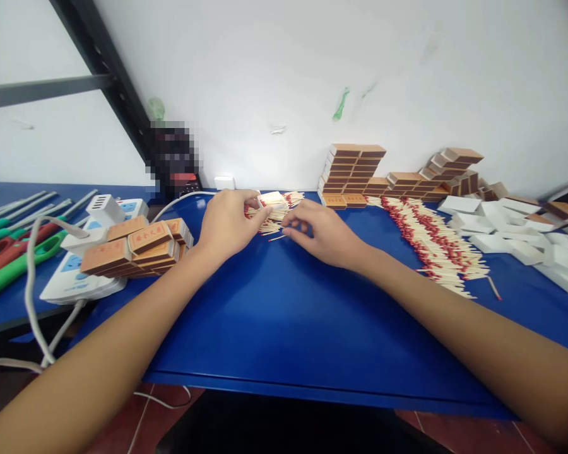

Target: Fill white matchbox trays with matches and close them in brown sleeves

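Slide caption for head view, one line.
Left hand holding a white tray at a match pile, right hand alongside, stacked matchboxes either side.

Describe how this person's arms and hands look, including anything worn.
The left grip and right grip are bare human hands, ungloved; no rings show, though parts are hidden. The left forearm and right forearm are uncovered to the picture's edge, without visible sleeve, watch or bracelet.

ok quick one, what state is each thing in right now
left hand, curled around the white tray
white tray, held over loose matches
loose matches, heaped
right hand, fingers bent by a match, grip unclear
match rows, spread flat, mostly aligned
tall matchbox stack, standing in two columns
white trays at right, jumbled
power strip, chargers plugged in
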The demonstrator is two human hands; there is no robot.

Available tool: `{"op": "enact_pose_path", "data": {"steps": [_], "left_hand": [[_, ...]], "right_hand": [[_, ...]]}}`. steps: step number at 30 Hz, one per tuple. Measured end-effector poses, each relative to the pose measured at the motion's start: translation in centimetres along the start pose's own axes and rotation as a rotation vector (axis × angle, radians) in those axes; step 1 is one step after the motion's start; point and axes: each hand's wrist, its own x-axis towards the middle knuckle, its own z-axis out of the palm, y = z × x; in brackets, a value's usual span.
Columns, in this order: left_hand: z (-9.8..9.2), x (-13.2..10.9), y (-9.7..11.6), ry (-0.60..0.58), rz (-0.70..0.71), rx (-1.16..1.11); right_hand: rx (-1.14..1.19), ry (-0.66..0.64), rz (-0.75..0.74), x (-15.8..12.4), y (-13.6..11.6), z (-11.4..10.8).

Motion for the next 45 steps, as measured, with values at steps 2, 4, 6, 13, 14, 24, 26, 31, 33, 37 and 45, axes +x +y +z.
{"op": "enact_pose_path", "data": {"steps": [2,4,6,13,14,24,26,31,33,37,45], "left_hand": [[0.0,0.0,0.1,0.011,-0.025,0.01],[-0.1,0.0,0.2,0.01,-0.03,0.015],[-0.1,0.0,0.2,0.002,-0.023,0.012],[0.0,0.0,0.2,0.002,0.001,-0.006],[0.0,0.0,0.2,-0.002,0.004,-0.006],[0.0,-0.1,0.1,-0.046,0.036,0.012],[0.1,-0.1,0.1,-0.053,0.051,0.021],[0.2,-0.1,-0.2,-0.074,0.059,0.035],[0.3,-0.1,-0.2,-0.09,0.102,0.049],[0.7,-0.4,0.0,-0.164,0.253,0.005],[0.3,-0.2,0.1,-0.133,0.201,-0.025]], "right_hand": [[-0.006,-0.098,-0.002,-0.1,0.1,0.6],[-0.01,-0.137,0.002,0.0,0.2,1.1],[-0.005,-0.148,0.003,0.2,0.2,1.4],[0.006,-0.152,0.006,0.9,0.4,1.5],[0.011,-0.149,0.01,0.9,0.5,1.5],[-0.005,-0.18,0.035,1.0,0.3,1.5],[-0.031,-0.195,0.041,0.8,0.2,1.2],[-0.079,-0.148,0.016,0.4,0.4,-0.4],[-0.092,-0.058,0.012,0.5,0.7,-1.0],[-0.125,0.082,0.036,0.6,0.8,-1.5],[-0.104,0.151,0.028,0.5,-0.4,-1.3]]}}
